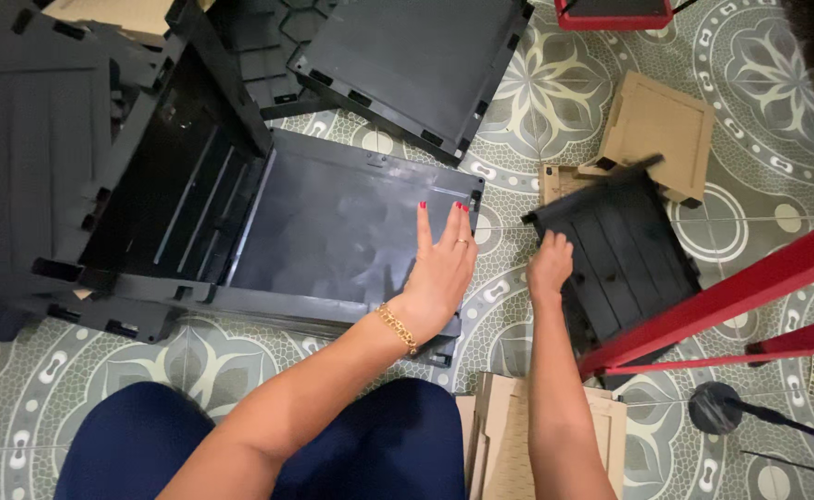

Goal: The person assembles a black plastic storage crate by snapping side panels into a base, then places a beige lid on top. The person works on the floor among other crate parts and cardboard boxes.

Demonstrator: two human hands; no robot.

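My left hand [441,268] lies flat, fingers spread, on the right end of a large black plastic panel [333,227] lying on the patterned tile floor. That panel joins an upright black panel [171,176] at its left edge. My right hand [550,266] grips the left edge of a smaller ribbed black panel [625,259], which is lifted at a tilt just to the right of the large one.
Another black panel [407,60] lies at the top, more black parts at the far left [27,157]. Cardboard pieces [657,130] lie at the upper right and near my knees [504,444]. A red metal frame [731,292] crosses the right side. A red-edged item [611,14] sits at the top.
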